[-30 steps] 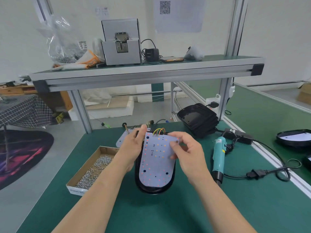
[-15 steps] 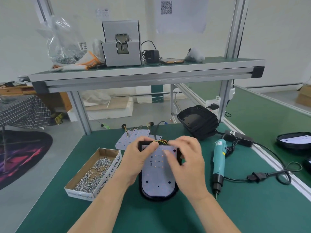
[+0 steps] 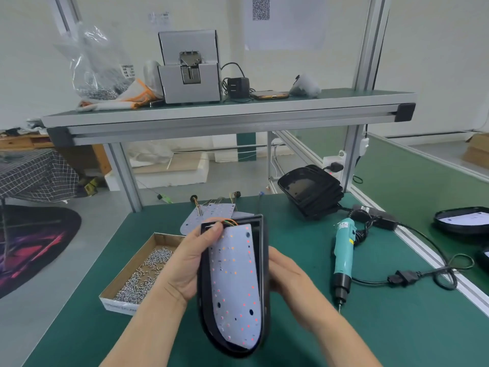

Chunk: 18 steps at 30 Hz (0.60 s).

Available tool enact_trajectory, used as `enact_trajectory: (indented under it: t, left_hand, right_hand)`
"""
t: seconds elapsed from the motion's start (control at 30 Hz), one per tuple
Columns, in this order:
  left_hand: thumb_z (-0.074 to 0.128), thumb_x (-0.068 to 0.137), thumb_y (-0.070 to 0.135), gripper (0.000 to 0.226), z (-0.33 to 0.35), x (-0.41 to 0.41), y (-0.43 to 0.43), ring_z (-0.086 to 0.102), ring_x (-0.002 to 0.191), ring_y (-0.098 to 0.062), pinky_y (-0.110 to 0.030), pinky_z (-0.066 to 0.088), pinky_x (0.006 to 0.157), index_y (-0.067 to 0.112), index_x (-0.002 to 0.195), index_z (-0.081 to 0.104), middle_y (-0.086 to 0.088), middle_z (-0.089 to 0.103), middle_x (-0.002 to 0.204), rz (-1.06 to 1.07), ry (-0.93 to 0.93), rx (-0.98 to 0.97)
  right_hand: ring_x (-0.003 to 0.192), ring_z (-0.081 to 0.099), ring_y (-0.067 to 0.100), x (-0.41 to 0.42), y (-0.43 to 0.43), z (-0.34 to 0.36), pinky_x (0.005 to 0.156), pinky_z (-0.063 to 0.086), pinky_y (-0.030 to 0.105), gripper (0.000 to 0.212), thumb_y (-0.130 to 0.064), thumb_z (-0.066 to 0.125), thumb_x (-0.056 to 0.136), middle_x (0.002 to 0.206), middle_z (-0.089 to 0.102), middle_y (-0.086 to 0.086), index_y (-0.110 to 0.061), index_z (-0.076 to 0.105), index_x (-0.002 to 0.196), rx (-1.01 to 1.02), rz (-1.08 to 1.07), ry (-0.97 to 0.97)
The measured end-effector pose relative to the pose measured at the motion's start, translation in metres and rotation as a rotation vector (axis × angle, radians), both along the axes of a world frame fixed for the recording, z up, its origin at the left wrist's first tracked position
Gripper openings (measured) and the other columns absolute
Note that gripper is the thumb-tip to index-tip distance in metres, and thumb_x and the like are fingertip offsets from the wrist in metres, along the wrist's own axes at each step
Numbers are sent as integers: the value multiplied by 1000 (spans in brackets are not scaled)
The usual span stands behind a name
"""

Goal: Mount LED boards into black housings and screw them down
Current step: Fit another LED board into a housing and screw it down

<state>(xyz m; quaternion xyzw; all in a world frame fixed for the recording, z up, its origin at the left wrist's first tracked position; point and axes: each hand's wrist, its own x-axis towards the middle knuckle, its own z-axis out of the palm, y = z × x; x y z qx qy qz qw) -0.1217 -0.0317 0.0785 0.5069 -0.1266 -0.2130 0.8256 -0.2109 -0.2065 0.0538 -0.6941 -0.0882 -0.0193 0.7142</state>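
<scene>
A black housing (image 3: 205, 308) is lifted off the green table and tilted on its side, its open face turned left. A white LED board (image 3: 234, 284) with red and orange dots sits inside it, coloured wires at its top end. My left hand (image 3: 185, 263) grips the housing's left rim, thumb on the top edge near the wires. My right hand (image 3: 287, 279) holds the housing from behind on the right; its fingers are hidden behind the housing.
A cardboard box of screws (image 3: 140, 274) lies left of the housing. A teal electric screwdriver (image 3: 343, 252) lies to the right with its cable. A stack of black housings (image 3: 309, 192) stands behind, spare LED boards (image 3: 211, 213) at the back, finished units (image 3: 463, 221) far right.
The board went from being held above the housing to lying inside it. Both hands then lifted the housing off the table and tipped it onto its side.
</scene>
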Motion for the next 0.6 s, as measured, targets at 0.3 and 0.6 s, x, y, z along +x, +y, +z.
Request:
enact_trajectory:
  t: [0.3, 0.6]
  left_hand:
    - [60, 91, 26, 57, -9, 2, 7, 54, 115, -43, -69, 36, 107, -5, 138, 51, -37, 45, 143, -88, 177, -13]
    - [71, 84, 20, 50, -20, 3, 11, 73, 84, -33, -48, 60, 79, -6, 126, 61, -25, 69, 111, -114, 122, 51]
  right_hand:
    - [63, 49, 4, 8, -6, -31, 56, 40, 21, 5, -26, 64, 92, 79, 61, -10, -25, 69, 92, -181, 43, 51]
    - [91, 52, 25, 64, -47, -27, 82, 46, 33, 20, -6, 41, 94, 114, 62, 15, -10, 59, 100, -557, -692, 140]
